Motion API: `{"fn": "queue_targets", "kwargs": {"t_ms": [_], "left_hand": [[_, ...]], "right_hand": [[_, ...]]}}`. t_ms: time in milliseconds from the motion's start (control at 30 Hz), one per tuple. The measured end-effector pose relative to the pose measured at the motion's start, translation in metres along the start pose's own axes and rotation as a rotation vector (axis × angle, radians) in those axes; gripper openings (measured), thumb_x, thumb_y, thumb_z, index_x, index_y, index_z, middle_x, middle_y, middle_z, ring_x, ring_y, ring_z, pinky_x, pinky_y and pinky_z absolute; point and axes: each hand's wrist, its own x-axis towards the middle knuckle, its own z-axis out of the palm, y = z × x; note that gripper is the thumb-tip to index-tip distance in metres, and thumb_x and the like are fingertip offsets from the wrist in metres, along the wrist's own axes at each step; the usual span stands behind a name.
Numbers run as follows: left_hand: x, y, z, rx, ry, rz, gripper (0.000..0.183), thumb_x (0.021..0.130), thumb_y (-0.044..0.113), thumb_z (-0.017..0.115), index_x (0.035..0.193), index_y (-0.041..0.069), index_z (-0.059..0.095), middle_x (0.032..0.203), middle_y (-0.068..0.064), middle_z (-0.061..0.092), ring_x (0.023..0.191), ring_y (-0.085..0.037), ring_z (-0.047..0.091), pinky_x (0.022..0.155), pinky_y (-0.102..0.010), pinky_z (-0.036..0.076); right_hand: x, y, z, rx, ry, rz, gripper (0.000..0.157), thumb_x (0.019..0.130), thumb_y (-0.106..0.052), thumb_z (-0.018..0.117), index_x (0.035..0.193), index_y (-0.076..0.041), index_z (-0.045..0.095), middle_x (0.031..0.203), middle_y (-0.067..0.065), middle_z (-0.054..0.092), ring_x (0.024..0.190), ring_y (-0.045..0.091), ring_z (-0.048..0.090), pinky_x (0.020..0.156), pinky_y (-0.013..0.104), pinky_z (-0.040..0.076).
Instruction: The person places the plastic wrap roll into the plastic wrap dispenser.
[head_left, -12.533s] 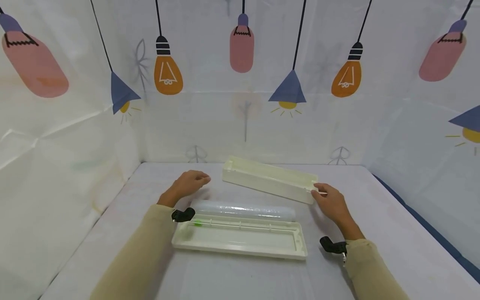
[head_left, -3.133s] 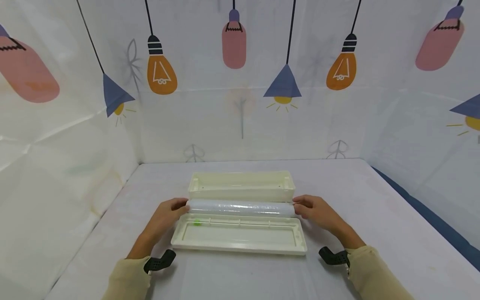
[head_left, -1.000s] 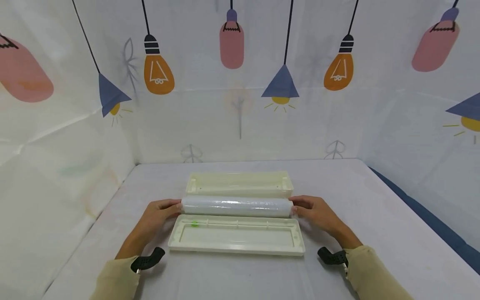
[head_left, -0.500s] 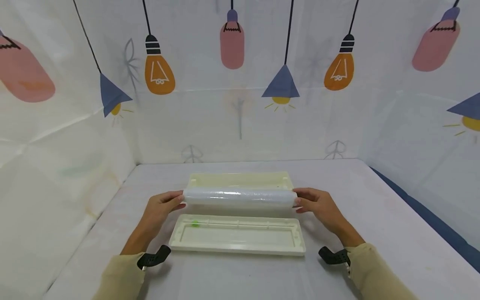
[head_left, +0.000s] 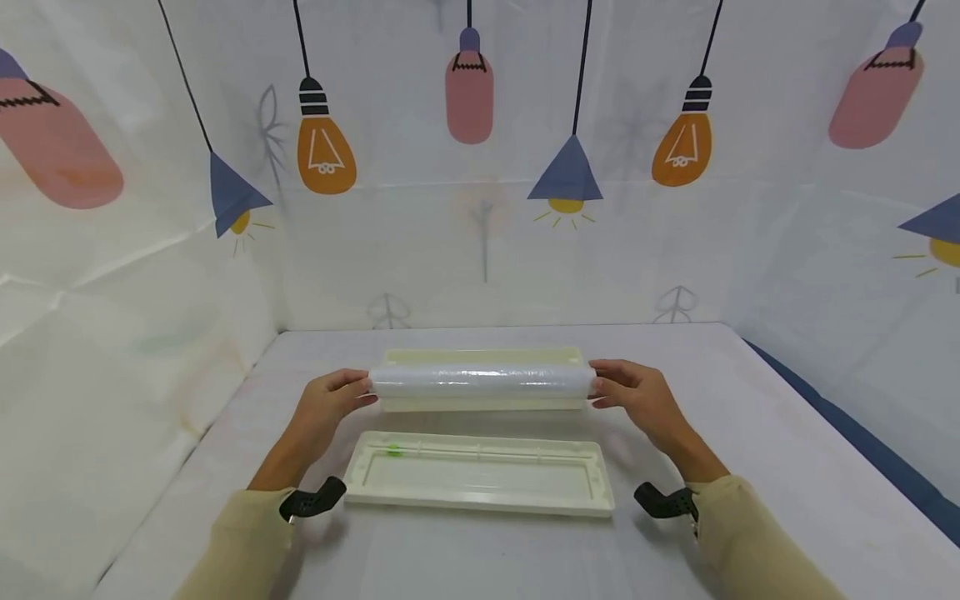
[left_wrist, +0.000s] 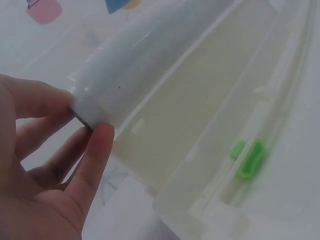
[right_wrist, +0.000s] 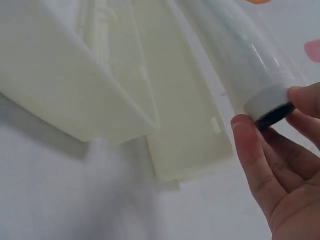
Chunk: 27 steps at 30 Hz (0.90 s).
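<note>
A roll of plastic wrap (head_left: 480, 381) is held level between both hands, raised in front of and over a long cream box (head_left: 480, 405). My left hand (head_left: 324, 408) pinches its left end; in the left wrist view thumb and fingers grip the edge of the roll (left_wrist: 135, 60). The right hand (head_left: 643, 402) pinches the other end, where the right wrist view shows the dark core opening (right_wrist: 275, 116). Most of the box's inside is hidden behind the roll. Nearer me lies the cream lid (head_left: 480, 479), inner side up, with a small green slider (left_wrist: 248, 159) on its rail.
The white-covered table (head_left: 487, 558) extends around the box and lid. Printed white sheets (head_left: 480, 250) enclose it at the back and sides. A black wrist camera (head_left: 313, 500) sits on the left wrist, another wrist camera (head_left: 666, 502) on the right.
The box, askew at the back right before, now stands straight behind the lid. Both hands took the wrap roll by its ends, lifted it from between box and lid, and moved it up toward the box.
</note>
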Motion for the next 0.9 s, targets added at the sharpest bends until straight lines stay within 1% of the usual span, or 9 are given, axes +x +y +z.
{"fn": "queue_targets", "kwargs": {"t_ms": [100, 200, 333, 433, 567, 667, 733, 833, 900], "left_hand": [[0.003, 0.004, -0.001, -0.014, -0.009, -0.005, 0.036, 0.1, 0.014, 0.064, 0.119, -0.015, 0.058, 0.113, -0.011, 0.065, 0.096, -0.015, 0.069, 0.09, -0.029, 0.055], [0.005, 0.006, -0.004, -0.014, -0.014, -0.02, 0.036, 0.1, 0.014, 0.064, 0.119, -0.016, 0.056, 0.108, -0.008, 0.065, 0.095, -0.015, 0.07, 0.089, -0.027, 0.055], [0.009, 0.01, -0.006, -0.019, -0.007, -0.031, 0.035, 0.099, 0.014, 0.065, 0.118, -0.015, 0.056, 0.108, -0.008, 0.064, 0.094, -0.015, 0.07, 0.089, -0.027, 0.055], [0.013, 0.014, -0.007, -0.037, -0.003, -0.03, 0.036, 0.099, 0.014, 0.066, 0.119, -0.013, 0.053, 0.11, -0.01, 0.061, 0.095, -0.015, 0.069, 0.09, -0.028, 0.055], [0.016, 0.014, -0.005, -0.065, 0.001, -0.033, 0.04, 0.099, 0.009, 0.065, 0.127, -0.014, 0.048, 0.117, -0.015, 0.056, 0.097, -0.015, 0.067, 0.09, -0.028, 0.055], [0.018, 0.013, -0.001, -0.076, -0.011, -0.043, 0.046, 0.1, 0.008, 0.063, 0.135, -0.015, 0.044, 0.124, -0.021, 0.054, 0.099, -0.015, 0.067, 0.09, -0.027, 0.054], [0.021, 0.011, 0.003, -0.08, -0.026, -0.05, 0.049, 0.1, 0.01, 0.063, 0.138, -0.015, 0.044, 0.127, -0.023, 0.053, 0.101, -0.016, 0.068, 0.092, -0.028, 0.054], [0.026, 0.009, 0.009, -0.07, -0.048, -0.053, 0.052, 0.099, 0.015, 0.066, 0.139, -0.013, 0.046, 0.13, -0.022, 0.054, 0.103, -0.017, 0.067, 0.094, -0.029, 0.053], [0.029, 0.01, 0.011, -0.036, -0.055, -0.044, 0.053, 0.098, 0.018, 0.068, 0.139, -0.011, 0.049, 0.129, -0.021, 0.055, 0.103, -0.02, 0.068, 0.093, -0.029, 0.053]], "right_hand": [[0.006, -0.003, 0.001, 0.029, 0.007, 0.009, 0.048, 0.1, -0.022, 0.066, 0.136, 0.006, 0.056, 0.126, 0.024, 0.064, 0.096, 0.031, 0.072, 0.081, 0.037, 0.059], [0.011, -0.005, 0.003, 0.087, 0.016, 0.042, 0.048, 0.099, -0.02, 0.066, 0.138, 0.007, 0.055, 0.129, 0.026, 0.062, 0.097, 0.031, 0.072, 0.082, 0.036, 0.059], [0.02, -0.009, 0.005, 0.153, 0.038, 0.071, 0.047, 0.1, -0.017, 0.065, 0.14, 0.005, 0.054, 0.133, 0.027, 0.059, 0.098, 0.028, 0.072, 0.082, 0.035, 0.059], [0.025, -0.012, 0.007, 0.152, 0.053, 0.078, 0.046, 0.101, -0.016, 0.063, 0.14, 0.005, 0.054, 0.133, 0.027, 0.059, 0.097, 0.026, 0.072, 0.082, 0.034, 0.059], [0.028, -0.013, 0.008, 0.141, 0.049, 0.136, 0.045, 0.101, -0.014, 0.061, 0.141, 0.006, 0.053, 0.133, 0.028, 0.058, 0.1, 0.031, 0.07, 0.082, 0.034, 0.059], [0.028, -0.012, 0.005, 0.137, 0.044, 0.18, 0.044, 0.102, -0.012, 0.06, 0.141, 0.007, 0.052, 0.133, 0.03, 0.057, 0.101, 0.035, 0.069, 0.083, 0.033, 0.059], [0.028, -0.012, 0.002, 0.142, 0.05, 0.184, 0.044, 0.102, -0.011, 0.06, 0.141, 0.008, 0.051, 0.134, 0.033, 0.055, 0.1, 0.035, 0.069, 0.083, 0.033, 0.058], [0.031, -0.012, -0.002, 0.166, 0.073, 0.193, 0.046, 0.102, -0.011, 0.06, 0.142, 0.009, 0.049, 0.133, 0.033, 0.054, 0.095, 0.027, 0.07, 0.083, 0.031, 0.058], [0.034, -0.013, -0.003, 0.189, 0.082, 0.204, 0.048, 0.102, -0.011, 0.06, 0.143, 0.009, 0.047, 0.134, 0.031, 0.053, 0.093, 0.022, 0.069, 0.084, 0.03, 0.058]]}}
